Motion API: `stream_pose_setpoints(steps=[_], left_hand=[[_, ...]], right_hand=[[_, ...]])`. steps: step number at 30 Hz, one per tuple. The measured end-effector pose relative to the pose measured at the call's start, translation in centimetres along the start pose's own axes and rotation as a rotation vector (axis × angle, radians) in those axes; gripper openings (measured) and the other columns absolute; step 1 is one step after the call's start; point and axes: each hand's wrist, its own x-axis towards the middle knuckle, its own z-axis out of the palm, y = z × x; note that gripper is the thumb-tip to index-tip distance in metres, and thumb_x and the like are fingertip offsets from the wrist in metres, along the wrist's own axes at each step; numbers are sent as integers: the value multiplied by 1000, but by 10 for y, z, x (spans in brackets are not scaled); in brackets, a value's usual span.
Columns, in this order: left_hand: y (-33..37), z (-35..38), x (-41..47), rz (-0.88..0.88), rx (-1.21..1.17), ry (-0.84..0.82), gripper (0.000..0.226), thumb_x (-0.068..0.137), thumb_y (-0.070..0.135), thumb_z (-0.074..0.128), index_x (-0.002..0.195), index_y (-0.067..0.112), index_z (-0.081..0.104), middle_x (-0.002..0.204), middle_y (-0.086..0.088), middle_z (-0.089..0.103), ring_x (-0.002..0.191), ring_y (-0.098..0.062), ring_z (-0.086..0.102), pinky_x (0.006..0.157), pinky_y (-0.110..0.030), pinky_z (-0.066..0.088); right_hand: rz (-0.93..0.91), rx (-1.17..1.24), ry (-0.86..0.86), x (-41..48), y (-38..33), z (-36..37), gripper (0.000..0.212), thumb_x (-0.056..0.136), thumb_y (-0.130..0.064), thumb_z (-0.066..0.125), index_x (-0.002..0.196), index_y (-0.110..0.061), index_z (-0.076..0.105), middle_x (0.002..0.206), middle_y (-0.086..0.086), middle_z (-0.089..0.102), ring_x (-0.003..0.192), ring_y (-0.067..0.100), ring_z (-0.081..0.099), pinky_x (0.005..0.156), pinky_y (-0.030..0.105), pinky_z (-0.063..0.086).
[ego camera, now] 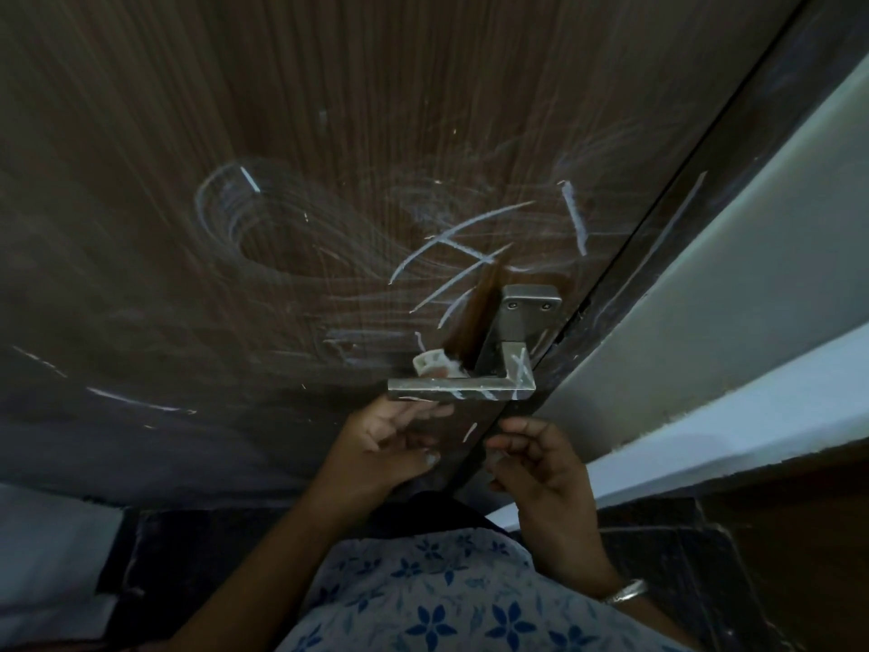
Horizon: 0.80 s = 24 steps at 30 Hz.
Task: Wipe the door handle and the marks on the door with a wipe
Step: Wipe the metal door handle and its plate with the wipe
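The door handle [463,390], a metal lever streaked with white, is seen just right of the frame's centre on the dark door [235,110], with the chalky marks [451,249] spread above it and to the left. A small white object [432,364], possibly the wipe though this cannot be confirmed, is perched on top of the lever. The left hand [390,444] is held just below the lever, fingers loosely bent and nothing gripped. The right hand [536,458], beside it at lower centre, is curled, and whether anything is pinched in it cannot be told. The perched object could be knocked off if the lever is nudged from below or pressed down. Chalk is likely to be smeared into haze rather than lifted, as the pale swirl [225,204] at centre left suggests.
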Motion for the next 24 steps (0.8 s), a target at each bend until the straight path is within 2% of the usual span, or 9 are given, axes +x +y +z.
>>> stream_pose_setpoints(steps=[3,6,9,11,13,16,19,21,24], left_hand=[[0,-7,-10,8,-28,-56,59,73,-20,54,110,22,67,105,8,72,100,-9,65,77,-18,51],[5,-5,-13,-6,-5,-141,47,73,-7,59,111,20,66,104,0,72,96,-17,67,81,-25,52],[10,-3,-11,-34,79,-185,39,77,-1,60,109,19,68,97,1,73,90,-15,67,79,-24,52],[13,-2,-12,-64,131,-185,38,79,0,60,107,24,69,90,4,73,84,-10,66,75,-20,51],[14,-1,-13,-64,145,-170,31,79,4,64,105,21,68,90,5,74,84,-9,66,75,-20,51],[21,-6,-13,-24,161,-28,28,75,9,59,99,19,69,93,3,73,82,-10,65,73,-21,53],[31,-12,-12,10,86,113,24,72,13,56,93,10,66,87,0,73,73,-9,65,66,-18,53],[37,-11,-11,47,42,147,25,71,15,54,90,19,71,81,-3,73,70,-9,64,64,-18,52],[42,-11,-8,103,101,163,24,77,20,55,90,32,72,75,-3,70,67,-7,63,62,-15,51]], right_hand=[[38,78,-120,3,-5,9,30,79,-15,64,109,-13,62,95,0,74,87,11,69,68,19,53],[27,93,-225,6,-10,19,29,74,-23,62,103,-22,64,97,-9,74,89,6,69,69,16,52],[-64,-60,-220,8,-11,20,22,75,-25,64,96,-22,69,94,0,75,87,13,70,73,23,54],[-107,-123,-179,7,-12,14,14,78,-18,67,91,-21,72,91,4,74,85,19,69,74,32,54],[-200,-261,-91,5,-13,5,16,82,-10,69,87,-25,72,85,-2,74,80,16,69,71,32,55],[-528,-593,76,2,-20,-9,25,85,-9,67,93,-33,66,88,-13,71,82,3,66,72,22,54],[-759,-769,196,6,-33,-18,29,90,-11,54,108,-32,59,94,-12,67,85,2,63,74,13,49],[-793,-738,239,10,-39,-20,34,88,-4,52,109,-29,60,99,-13,65,90,6,63,80,16,49],[-613,-444,231,19,-42,-11,26,88,-5,52,98,-27,62,101,-1,67,94,22,65,82,39,54]])
